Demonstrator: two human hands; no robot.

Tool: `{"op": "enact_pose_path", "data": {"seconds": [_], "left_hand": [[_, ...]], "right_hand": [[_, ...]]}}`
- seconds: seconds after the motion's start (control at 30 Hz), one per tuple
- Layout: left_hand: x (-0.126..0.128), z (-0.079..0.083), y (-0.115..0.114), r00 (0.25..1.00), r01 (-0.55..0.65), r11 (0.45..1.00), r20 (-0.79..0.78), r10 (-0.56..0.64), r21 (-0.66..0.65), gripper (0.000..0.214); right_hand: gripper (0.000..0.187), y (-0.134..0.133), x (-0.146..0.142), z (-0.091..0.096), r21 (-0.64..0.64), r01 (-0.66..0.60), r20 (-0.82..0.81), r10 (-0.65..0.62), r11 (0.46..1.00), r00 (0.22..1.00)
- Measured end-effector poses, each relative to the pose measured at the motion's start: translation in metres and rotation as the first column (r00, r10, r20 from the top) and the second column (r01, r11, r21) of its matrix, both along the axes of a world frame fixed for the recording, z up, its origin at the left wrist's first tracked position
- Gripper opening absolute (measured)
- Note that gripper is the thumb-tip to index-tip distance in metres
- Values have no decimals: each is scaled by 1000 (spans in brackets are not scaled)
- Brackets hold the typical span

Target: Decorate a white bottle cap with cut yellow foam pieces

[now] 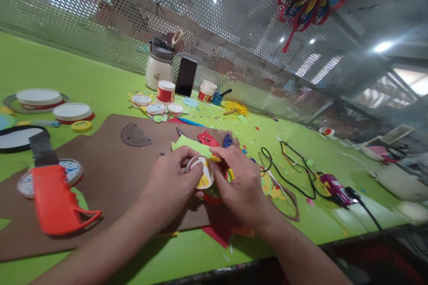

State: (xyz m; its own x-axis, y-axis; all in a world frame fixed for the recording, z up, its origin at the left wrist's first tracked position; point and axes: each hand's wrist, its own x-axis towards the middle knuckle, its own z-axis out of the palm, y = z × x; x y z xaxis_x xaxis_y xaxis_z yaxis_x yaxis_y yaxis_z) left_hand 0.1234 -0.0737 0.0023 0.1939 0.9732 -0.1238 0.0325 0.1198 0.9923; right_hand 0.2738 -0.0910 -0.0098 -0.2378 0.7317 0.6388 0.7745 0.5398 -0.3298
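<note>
Near the middle of the brown board, my left hand (179, 178) is closed on a small round white lid (206, 170) with yellow pieces on its face, thumb pressed on the front. My right hand (241, 182) is closed at the lid's right edge. Between its fingers shows a yellow curved thing (230, 173), mostly hidden, whose kind I cannot make out. Just behind the hands lies a light green paper sheet (192, 146). A red paper piece (206, 138) sits beyond it.
A cutter with an orange handle (53, 198) lies on the brown board (110, 182) at left, near a clear protractor (135, 135). Round lids (73, 112), a jug (159, 69), a phone (186, 76) and small tubs stand behind. Black cable (301, 178) coils at right by a purple device (336, 189).
</note>
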Motion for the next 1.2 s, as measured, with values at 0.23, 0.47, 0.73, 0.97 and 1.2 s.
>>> {"op": "enact_pose_path", "data": {"seconds": [0.23, 0.47, 0.73, 0.97, 1.2], "left_hand": [[1, 4, 0, 1000, -2, 1000, -11, 2, -8, 2], [1, 5, 0, 1000, -3, 999, -14, 3, -35, 3], [2, 2, -1, 1000, 14, 998, 3, -14, -61, 5], [2, -3, -1, 1000, 4, 999, -8, -5, -42, 5], [1, -3, 4, 1000, -9, 999, -12, 9, -49, 7]], "right_hand": [[19, 0, 1, 2, -11, 1, 33, 0, 1000, 999], [20, -2, 0, 3, -27, -4, 36, 5, 1000, 999], [21, -1, -1, 1, -29, 19, 67, -17, 999, 998], [22, -3, -3, 1, -55, 81, 127, -74, 995, 989], [25, -3, -3, 3, -134, 72, 7, -72, 988, 997]]}}
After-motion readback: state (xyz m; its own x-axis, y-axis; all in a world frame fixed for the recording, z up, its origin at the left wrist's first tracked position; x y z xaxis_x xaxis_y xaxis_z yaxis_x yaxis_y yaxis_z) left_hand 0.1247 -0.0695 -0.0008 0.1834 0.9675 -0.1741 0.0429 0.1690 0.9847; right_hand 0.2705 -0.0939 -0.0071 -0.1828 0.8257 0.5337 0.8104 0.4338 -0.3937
